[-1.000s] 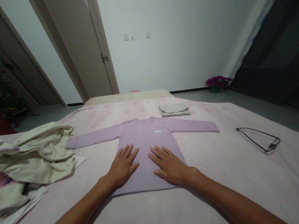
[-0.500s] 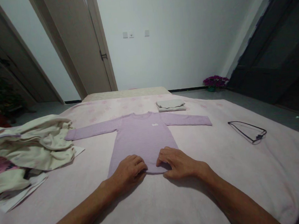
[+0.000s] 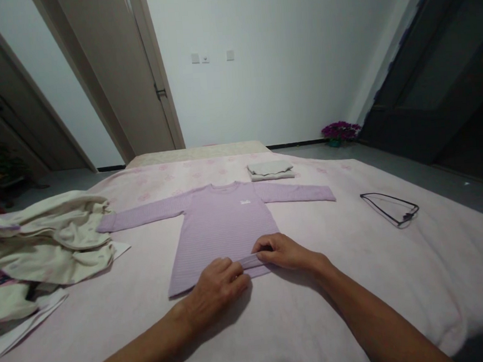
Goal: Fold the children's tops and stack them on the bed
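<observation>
A lilac long-sleeved shirt (image 3: 223,221) with fine stripes lies spread on the bed, neckline away from me and both sleeves stretched out sideways. Its bottom hem is near me. My right hand (image 3: 283,251) pinches the hem at the right of centre and holds a strip of it lifted. My left hand (image 3: 222,283) is closed at the hem left of centre, its fingers curled on the fabric; the fingertips are partly hidden. Between the hands a narrow band of hem is turned up.
A heap of cream clothes (image 3: 73,227) lies at the left, touching the left sleeve's cuff. Folded grey cloth (image 3: 269,170) rests beyond the right sleeve. A black wire hanger (image 3: 390,208) lies at the right on the pink bedspread (image 3: 319,320).
My right hand has raised the hem slightly away from me, so a strip now shows turned up. My left hand has shifted a little nearer me. The view has turned slightly right.
</observation>
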### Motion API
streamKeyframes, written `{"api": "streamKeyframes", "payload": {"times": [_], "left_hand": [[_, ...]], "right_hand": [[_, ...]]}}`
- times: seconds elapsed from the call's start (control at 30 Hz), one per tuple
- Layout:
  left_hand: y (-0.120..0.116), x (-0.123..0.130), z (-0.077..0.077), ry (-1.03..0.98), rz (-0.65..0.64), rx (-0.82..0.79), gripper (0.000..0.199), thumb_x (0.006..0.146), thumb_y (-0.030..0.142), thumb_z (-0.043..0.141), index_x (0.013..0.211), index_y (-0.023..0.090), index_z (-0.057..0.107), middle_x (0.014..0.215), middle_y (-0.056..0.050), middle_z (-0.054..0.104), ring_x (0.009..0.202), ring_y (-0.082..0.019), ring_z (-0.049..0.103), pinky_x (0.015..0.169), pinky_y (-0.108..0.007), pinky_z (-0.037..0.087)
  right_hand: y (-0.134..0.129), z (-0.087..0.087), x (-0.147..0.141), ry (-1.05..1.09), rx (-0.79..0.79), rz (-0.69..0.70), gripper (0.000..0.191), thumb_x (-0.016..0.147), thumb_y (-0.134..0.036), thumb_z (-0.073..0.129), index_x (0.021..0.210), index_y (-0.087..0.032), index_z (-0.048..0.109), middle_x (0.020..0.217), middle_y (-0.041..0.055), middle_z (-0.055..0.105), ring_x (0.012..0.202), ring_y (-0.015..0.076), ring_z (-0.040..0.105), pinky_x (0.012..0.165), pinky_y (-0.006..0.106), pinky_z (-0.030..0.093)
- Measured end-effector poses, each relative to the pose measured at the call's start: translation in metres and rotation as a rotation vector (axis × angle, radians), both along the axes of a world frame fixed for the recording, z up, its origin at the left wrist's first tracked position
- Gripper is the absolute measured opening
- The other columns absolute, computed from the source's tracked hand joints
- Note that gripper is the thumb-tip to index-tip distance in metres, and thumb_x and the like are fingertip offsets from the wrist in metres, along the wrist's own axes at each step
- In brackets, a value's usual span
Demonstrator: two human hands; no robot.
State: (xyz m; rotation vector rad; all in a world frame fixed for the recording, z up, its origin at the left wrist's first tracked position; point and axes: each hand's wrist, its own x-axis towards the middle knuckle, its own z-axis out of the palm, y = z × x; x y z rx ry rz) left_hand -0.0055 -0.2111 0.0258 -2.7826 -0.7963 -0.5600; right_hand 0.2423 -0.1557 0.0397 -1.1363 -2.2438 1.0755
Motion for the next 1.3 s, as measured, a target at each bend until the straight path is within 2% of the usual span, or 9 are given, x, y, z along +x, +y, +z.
{"api": "streamKeyframes", "payload": {"times": [0.2,0.4,0.53,0.63,0.8,0.93,1.07,1.2,1.3], "left_hand": [[0.004,0.030,-0.003,0.118,0.129,-0.011,0.012,0.095,0.013,0.053,0.087,0.019,0.060,0.082,-0.005,0.061,0.076,-0.021,0.055,0.068,-0.035,0.044],[0.010,0.025,0.005,-0.013,0.250,-0.139,0.011,0.093,0.014,0.056,0.086,0.020,0.062,0.083,-0.003,0.065,0.078,-0.021,0.057,0.074,-0.036,0.043],[0.031,0.014,0.023,-0.207,0.384,-0.229,0.011,0.094,0.019,0.053,0.093,0.019,0.063,0.095,-0.006,0.067,0.092,-0.023,0.060,0.086,-0.036,0.042],[0.059,0.005,0.028,-0.307,0.561,-0.451,0.015,0.095,0.022,0.048,0.093,0.019,0.063,0.096,-0.006,0.069,0.088,-0.020,0.063,0.079,-0.031,0.043],[0.087,-0.002,0.028,-0.308,0.644,-0.678,0.023,0.095,0.031,0.046,0.092,0.020,0.065,0.092,-0.005,0.072,0.086,-0.020,0.066,0.074,-0.029,0.044],[0.066,-0.021,0.038,-0.251,0.552,-0.767,0.046,0.088,0.047,0.058,0.128,0.024,0.058,0.117,-0.007,0.069,0.101,-0.023,0.066,0.085,-0.032,0.049],[0.028,-0.073,0.032,-0.103,0.412,-0.705,0.086,0.070,0.032,0.076,0.148,0.029,0.040,0.138,-0.008,0.059,0.119,-0.027,0.060,0.099,-0.036,0.049],[0.004,-0.122,-0.002,-0.190,0.365,-0.489,0.076,0.076,0.014,0.061,0.147,0.033,0.040,0.142,-0.005,0.058,0.124,-0.024,0.059,0.102,-0.034,0.050],[0.001,-0.132,-0.018,-0.296,0.360,-0.389,0.048,0.085,0.021,0.059,0.133,0.029,0.057,0.124,-0.006,0.069,0.110,-0.023,0.066,0.096,-0.033,0.053]], "right_hand": [[0.013,0.014,-0.002,0.021,0.108,-0.126,0.017,0.083,-0.020,0.056,0.088,-0.016,0.072,0.084,0.0031,0.069,0.077,0.0148,0.059,0.070,0.025,0.043],[0.028,0.019,0.013,-0.029,-0.122,-0.040,0.022,0.080,-0.028,0.065,0.097,-0.016,0.074,0.081,0.0029,0.069,0.070,0.0146,0.058,0.063,0.025,0.042],[0.034,0.014,0.022,0.218,-0.160,-0.191,0.043,0.089,-0.053,0.057,0.105,-0.016,0.073,0.098,0.0087,0.072,0.089,0.0223,0.064,0.079,0.033,0.048],[0.040,0.008,0.026,0.426,-0.221,-0.283,0.057,0.092,-0.064,0.048,0.123,-0.020,0.066,0.111,0.0106,0.071,0.103,0.0255,0.063,0.089,0.040,0.048],[0.050,-0.005,0.019,0.505,-0.190,-0.234,0.058,0.070,-0.041,0.080,0.122,-0.023,0.065,0.114,0.0085,0.070,0.104,0.0245,0.063,0.091,0.038,0.048],[0.054,-0.020,0.012,0.547,-0.163,-0.445,0.027,0.069,-0.037,0.071,0.087,-0.017,0.069,0.082,0.0035,0.070,0.075,0.0188,0.061,0.071,0.031,0.046],[0.051,-0.022,0.023,0.635,-0.151,-0.493,0.019,0.068,-0.032,0.069,0.080,-0.019,0.066,0.071,-0.0019,0.062,0.066,0.0139,0.052,0.063,0.026,0.039],[0.045,-0.019,0.035,0.671,-0.177,-0.459,0.013,0.067,-0.025,0.067,0.079,-0.019,0.067,0.068,-0.0037,0.059,0.064,0.0122,0.048,0.061,0.025,0.035],[0.043,-0.017,0.038,0.684,-0.221,-0.382,0.015,0.068,-0.025,0.070,0.081,-0.019,0.067,0.075,-0.0020,0.063,0.070,0.0133,0.053,0.067,0.026,0.039]]}}
